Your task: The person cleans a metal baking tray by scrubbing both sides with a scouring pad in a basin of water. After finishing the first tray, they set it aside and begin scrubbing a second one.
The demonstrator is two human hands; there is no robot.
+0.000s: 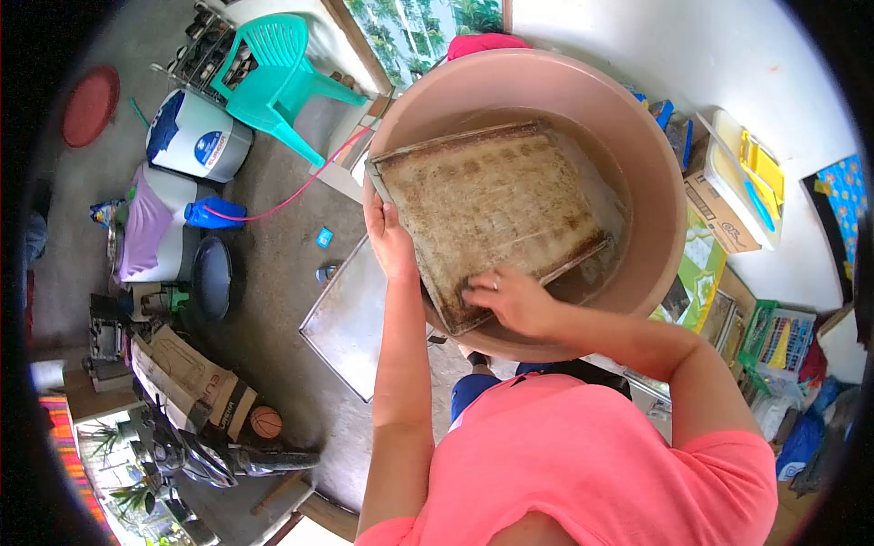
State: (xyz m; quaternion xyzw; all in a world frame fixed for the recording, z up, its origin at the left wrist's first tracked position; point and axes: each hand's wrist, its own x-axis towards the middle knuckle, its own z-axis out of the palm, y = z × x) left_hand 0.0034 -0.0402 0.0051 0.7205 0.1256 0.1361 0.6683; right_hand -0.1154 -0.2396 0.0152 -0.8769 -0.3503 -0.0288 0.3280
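Observation:
A stained rectangular tray [496,196] with dark, grimy edges rests tilted in a large pinkish-brown basin [651,227], partly in murky water. My left hand [391,241] grips the tray's left rim, thumb and fingers around the edge. Near the tray's lower corner, my right hand [512,300] presses a small dark scrubber against the surface; most of that dark thing is hidden under the curled fingers. A ring shows on one finger of this hand.
A flat metal sheet [350,318] lies on the floor left of the basin. Further left are a green chair [273,77], a blue container [214,212] and a black basin [212,278]. Cardboard [205,373] and a basketball [266,421] sit lower left; boxes [719,205] stand right.

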